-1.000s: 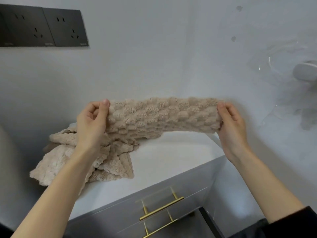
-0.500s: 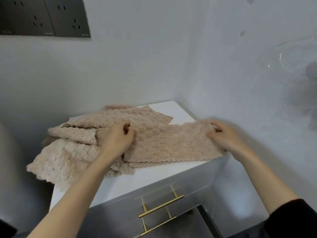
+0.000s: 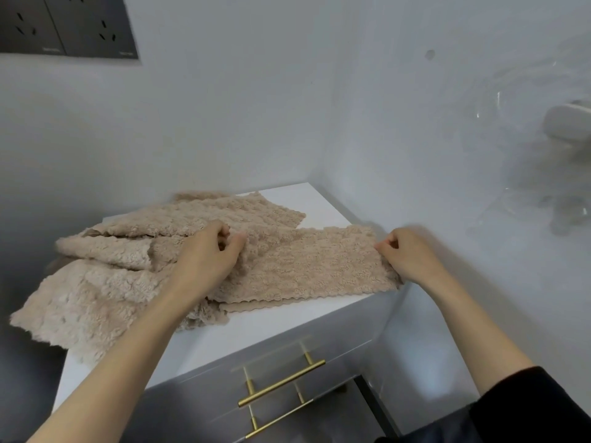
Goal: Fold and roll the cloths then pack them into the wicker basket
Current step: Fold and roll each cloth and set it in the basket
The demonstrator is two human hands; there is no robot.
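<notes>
Lowered flat, the cloth (image 3: 303, 266) spans left hand (image 3: 208, 255) and right hand (image 3: 411, 255), each pinching an end.

We're looking down at a white-topped cabinet (image 3: 319, 199) sitting in the wall corner, w/ grey drawer fronts (image 3: 339, 348) wearing two gold bar handles (image 3: 281, 383), one above the other. Dark socket panels (image 3: 64, 27) are hanging top left. Smth white n blurry (image 3: 567, 123) is sticking out far right.
</notes>
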